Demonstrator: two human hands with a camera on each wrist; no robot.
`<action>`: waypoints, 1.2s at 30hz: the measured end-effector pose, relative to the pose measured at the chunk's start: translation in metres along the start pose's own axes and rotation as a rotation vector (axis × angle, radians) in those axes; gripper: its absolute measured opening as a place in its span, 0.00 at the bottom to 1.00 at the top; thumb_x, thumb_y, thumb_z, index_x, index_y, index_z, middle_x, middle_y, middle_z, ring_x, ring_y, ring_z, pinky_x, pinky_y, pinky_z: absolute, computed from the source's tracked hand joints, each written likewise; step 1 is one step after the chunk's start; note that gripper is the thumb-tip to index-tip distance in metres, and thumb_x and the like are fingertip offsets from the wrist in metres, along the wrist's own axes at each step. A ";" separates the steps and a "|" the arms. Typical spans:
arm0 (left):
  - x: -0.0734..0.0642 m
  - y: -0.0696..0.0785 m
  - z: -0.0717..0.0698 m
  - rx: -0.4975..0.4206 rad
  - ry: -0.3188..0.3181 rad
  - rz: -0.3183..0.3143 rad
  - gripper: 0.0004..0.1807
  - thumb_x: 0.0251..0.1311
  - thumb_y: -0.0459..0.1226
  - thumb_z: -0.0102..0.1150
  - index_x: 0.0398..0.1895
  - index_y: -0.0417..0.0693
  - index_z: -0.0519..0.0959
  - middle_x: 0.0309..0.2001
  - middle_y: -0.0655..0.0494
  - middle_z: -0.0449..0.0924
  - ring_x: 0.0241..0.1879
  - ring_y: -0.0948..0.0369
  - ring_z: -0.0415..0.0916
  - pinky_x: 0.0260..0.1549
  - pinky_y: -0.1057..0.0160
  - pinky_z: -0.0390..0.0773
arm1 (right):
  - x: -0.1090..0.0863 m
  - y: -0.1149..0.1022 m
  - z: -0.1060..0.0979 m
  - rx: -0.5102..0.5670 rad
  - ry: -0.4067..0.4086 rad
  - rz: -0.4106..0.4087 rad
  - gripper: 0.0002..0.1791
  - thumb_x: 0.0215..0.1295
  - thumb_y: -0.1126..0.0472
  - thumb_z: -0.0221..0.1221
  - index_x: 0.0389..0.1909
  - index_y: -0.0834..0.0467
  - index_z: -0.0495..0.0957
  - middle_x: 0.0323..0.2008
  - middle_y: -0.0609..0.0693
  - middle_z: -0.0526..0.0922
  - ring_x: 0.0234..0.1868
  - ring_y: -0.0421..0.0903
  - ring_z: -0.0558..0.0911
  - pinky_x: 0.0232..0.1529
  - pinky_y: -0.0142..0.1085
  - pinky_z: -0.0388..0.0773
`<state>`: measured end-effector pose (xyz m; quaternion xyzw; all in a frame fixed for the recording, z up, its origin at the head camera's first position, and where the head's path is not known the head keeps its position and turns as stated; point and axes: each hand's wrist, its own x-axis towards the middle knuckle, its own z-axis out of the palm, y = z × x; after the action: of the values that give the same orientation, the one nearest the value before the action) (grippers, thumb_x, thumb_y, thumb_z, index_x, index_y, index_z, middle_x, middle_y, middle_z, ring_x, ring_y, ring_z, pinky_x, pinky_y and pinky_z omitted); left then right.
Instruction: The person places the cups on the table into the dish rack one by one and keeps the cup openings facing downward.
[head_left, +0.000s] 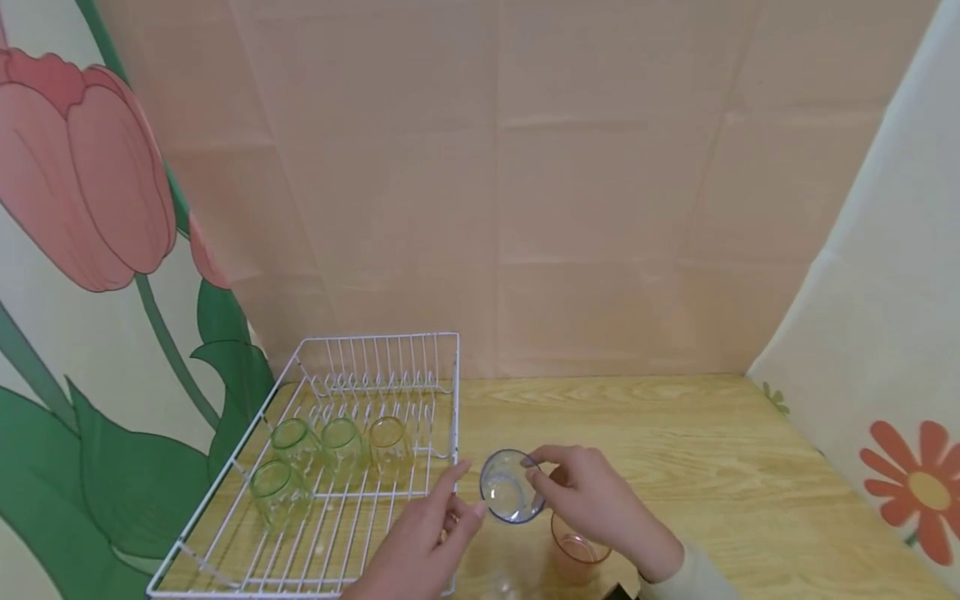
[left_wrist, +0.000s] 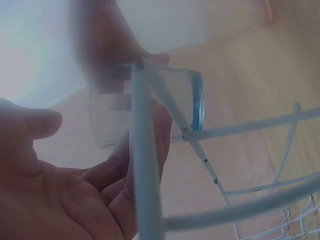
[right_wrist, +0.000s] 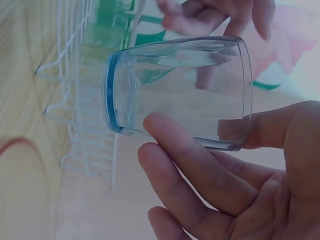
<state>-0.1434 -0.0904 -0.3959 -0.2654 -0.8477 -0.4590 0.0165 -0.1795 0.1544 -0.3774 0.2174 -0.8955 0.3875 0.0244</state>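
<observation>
Presently, the right hand (head_left: 581,492) is pinching a clear blue-edged glass (head_left: 504,497) near its thin-walled end, its thumb and forefinger clamped there and the other fingers extending loosely beside the wall. The glass is hanging above the table (head_left: 675,450), just right of the white wire rack (head_left: 457,400); this end hold is probably leaving most of the wall free for a second grasp. The left hand (head_left: 423,542) is hovering at the rack's right edge, thumb and fingers apart, presumably offering support; whether a fingertip is touching the glass, one cannot tell. Three green glasses (head_left: 341,446) and an amber glass (head_left: 390,450) are standing grouped in the rack, whose open wires are likely letting air pass beneath them. An orange glass (head_left: 577,558) is standing on the table below the right wrist, apparently within easy reach. No brand, label or legible writing is showing.
</observation>
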 end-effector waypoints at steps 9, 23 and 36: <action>0.003 0.004 0.001 -0.032 -0.025 -0.020 0.28 0.77 0.51 0.44 0.71 0.44 0.65 0.30 0.71 0.79 0.30 0.72 0.75 0.33 0.68 0.77 | -0.006 -0.014 0.004 -0.021 0.018 -0.044 0.12 0.71 0.57 0.58 0.48 0.59 0.83 0.14 0.33 0.76 0.13 0.32 0.71 0.13 0.30 0.68; 0.006 0.002 -0.003 -0.017 -0.011 -0.034 0.22 0.78 0.48 0.42 0.66 0.47 0.71 0.29 0.69 0.83 0.28 0.72 0.75 0.30 0.67 0.73 | -0.010 -0.023 0.004 -0.062 0.035 -0.069 0.14 0.71 0.52 0.60 0.47 0.57 0.84 0.16 0.32 0.77 0.16 0.30 0.73 0.19 0.29 0.71; 0.003 0.006 -0.006 0.055 0.056 -0.011 0.20 0.76 0.45 0.48 0.64 0.49 0.73 0.27 0.72 0.82 0.29 0.73 0.76 0.32 0.67 0.74 | -0.009 -0.021 0.004 0.033 0.047 -0.055 0.18 0.79 0.48 0.49 0.47 0.53 0.84 0.31 0.42 0.88 0.31 0.34 0.85 0.37 0.33 0.81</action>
<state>-0.1445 -0.0907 -0.3867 -0.2473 -0.8607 -0.4427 0.0449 -0.1623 0.1423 -0.3679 0.2333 -0.8818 0.4064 0.0524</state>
